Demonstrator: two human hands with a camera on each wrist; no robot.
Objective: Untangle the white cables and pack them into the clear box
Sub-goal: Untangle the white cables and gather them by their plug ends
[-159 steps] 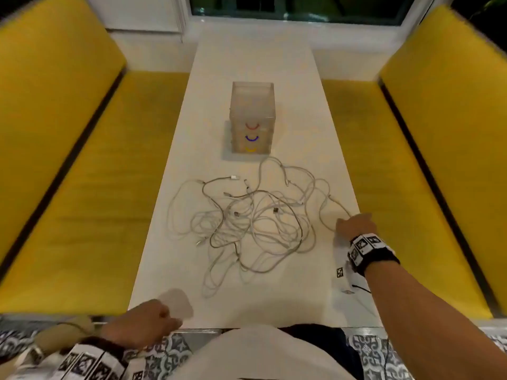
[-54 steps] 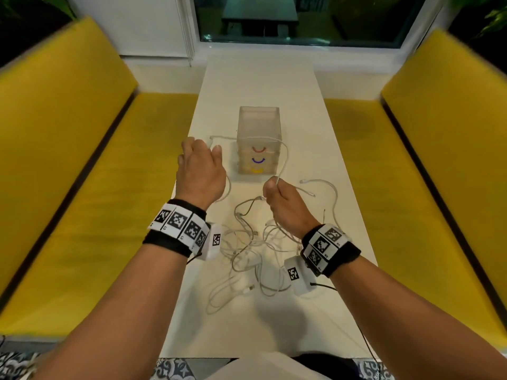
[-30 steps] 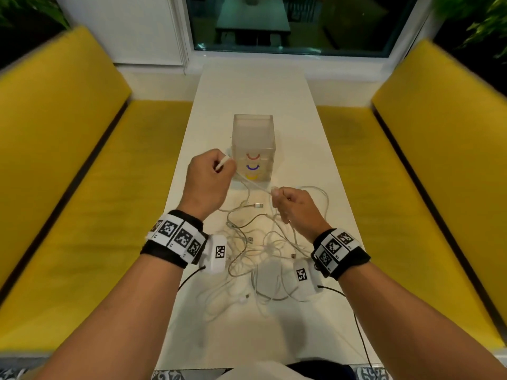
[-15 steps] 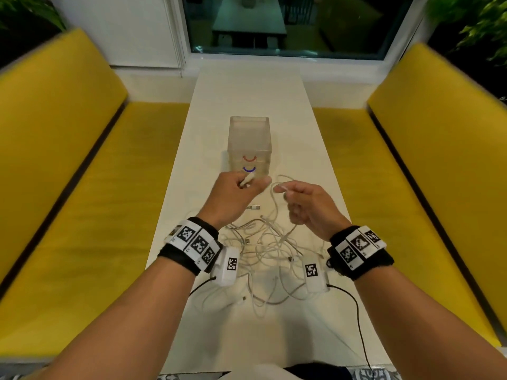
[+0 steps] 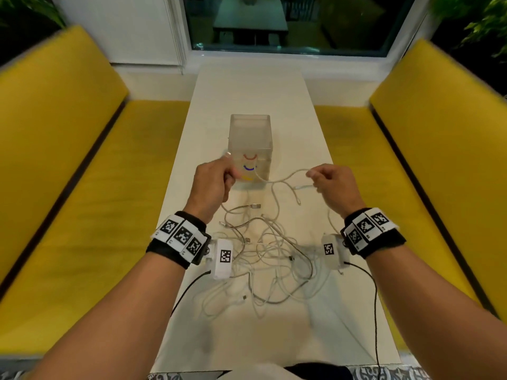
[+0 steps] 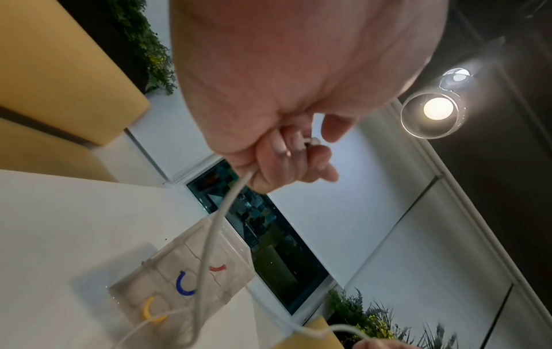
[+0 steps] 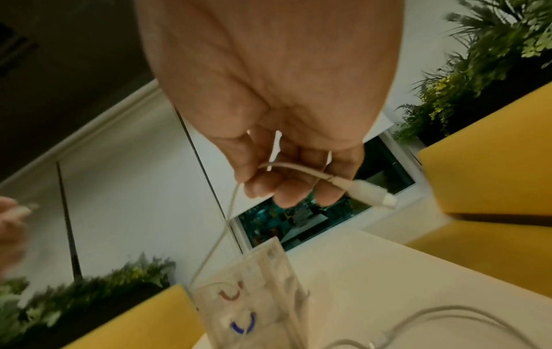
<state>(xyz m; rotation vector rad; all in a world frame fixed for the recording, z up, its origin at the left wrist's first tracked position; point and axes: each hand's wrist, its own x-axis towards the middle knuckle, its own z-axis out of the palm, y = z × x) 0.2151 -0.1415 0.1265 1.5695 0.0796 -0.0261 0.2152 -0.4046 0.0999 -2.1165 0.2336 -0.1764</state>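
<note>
Yellow cushioned benches [image 5: 68, 165] flank a long white surface [image 5: 247, 86] that runs to a dark window. Above its middle, the left hand [image 5: 211, 185] has its fingers curled round one end of a thin white cable [image 5: 285, 178], a plug tip showing at the fingertips in the left wrist view. The right hand [image 5: 333, 187] pinches the same cable near its white connector [image 7: 371, 193]. The strand sags between the two grips, just in front of the clear plastic box with red, blue and yellow arcs [image 5: 250, 138]. Nearer lies the tangle of white cables [image 5: 263, 256], loose on the surface. One cable appears to be freed; next it likely needs gathering into loops and lowering into the box's top, without dragging the pile along.
</note>
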